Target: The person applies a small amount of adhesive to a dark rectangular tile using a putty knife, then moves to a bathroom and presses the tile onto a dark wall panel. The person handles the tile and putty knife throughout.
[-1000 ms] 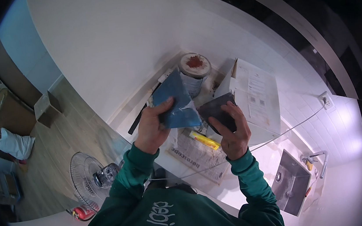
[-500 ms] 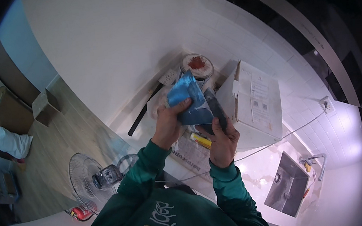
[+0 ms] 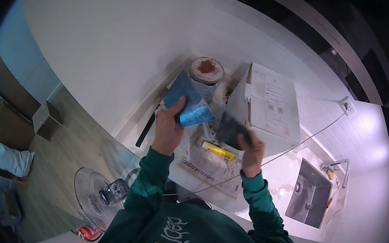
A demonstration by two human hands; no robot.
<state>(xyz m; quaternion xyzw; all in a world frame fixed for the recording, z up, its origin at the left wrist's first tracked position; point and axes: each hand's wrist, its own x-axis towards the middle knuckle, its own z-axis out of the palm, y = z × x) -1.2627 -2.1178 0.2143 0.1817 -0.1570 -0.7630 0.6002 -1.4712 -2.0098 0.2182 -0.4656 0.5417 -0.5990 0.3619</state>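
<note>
My left hand grips a thin blue rectangular plate, its thumb lying across the face. A bright shiny patch shows along the plate's lower part. To the right, my right hand is closed on the edge of a dark grey rectangular plate, blurred by motion. The two plates are apart, both held above the worktop. Below them a yellow tube-like pack lies on a flat, printed pale sheet. Beyond the blue plate stands a round tub with a reddish-brown patch on its top.
A large white carton stands right of the tub. A black bar leans along the wall's foot at left. A cord crosses from the wall socket. At right is a sink; a fan stands at left.
The plates have separated: my right hand has moved right and down with the dark one. My left hand has shifted slightly left, and the blue plate is turned differently.
</note>
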